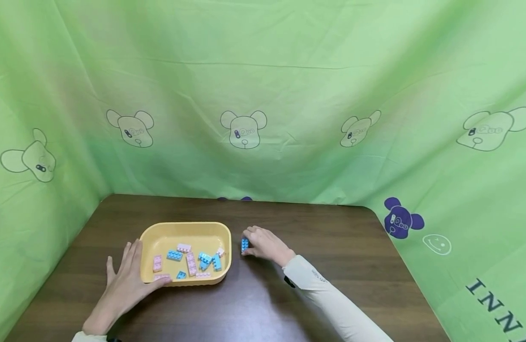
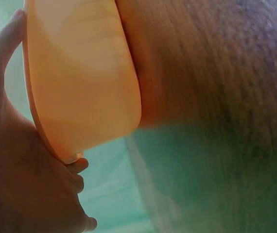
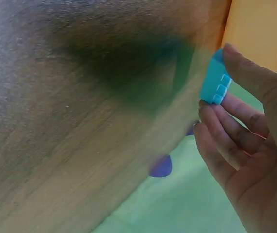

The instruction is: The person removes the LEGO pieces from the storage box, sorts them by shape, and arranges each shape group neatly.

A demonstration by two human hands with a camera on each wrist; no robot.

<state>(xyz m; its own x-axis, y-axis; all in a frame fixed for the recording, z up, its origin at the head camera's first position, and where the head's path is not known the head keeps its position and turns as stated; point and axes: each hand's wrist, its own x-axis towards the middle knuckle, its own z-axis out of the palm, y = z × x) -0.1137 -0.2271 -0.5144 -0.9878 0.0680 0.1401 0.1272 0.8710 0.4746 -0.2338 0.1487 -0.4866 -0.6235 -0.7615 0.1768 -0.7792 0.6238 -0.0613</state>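
Note:
A blue toy building brick (image 1: pixel 244 244) with studs is pinched between the thumb and fingertips of my right hand (image 1: pixel 267 244), just right of a yellow tray (image 1: pixel 194 228). In the right wrist view the brick (image 3: pixel 215 80) shows its studs towards the palm, thumb at one end and fingers at the other. My left hand (image 1: pixel 125 285) rests against the tray's near left corner with fingers spread and fairly straight. Its thumb lies along the near rim. The left wrist view shows the tray's outer wall (image 2: pixel 85 77) beside this hand.
Inside the tray lie several pink and blue bricks, among them a long pink brick (image 1: pixel 191 263) and a blue brick (image 1: pixel 175 255). All stands on a dark wooden table (image 1: pixel 331 266). A green curtain (image 1: pixel 288 95) with bear prints hangs behind and at both sides.

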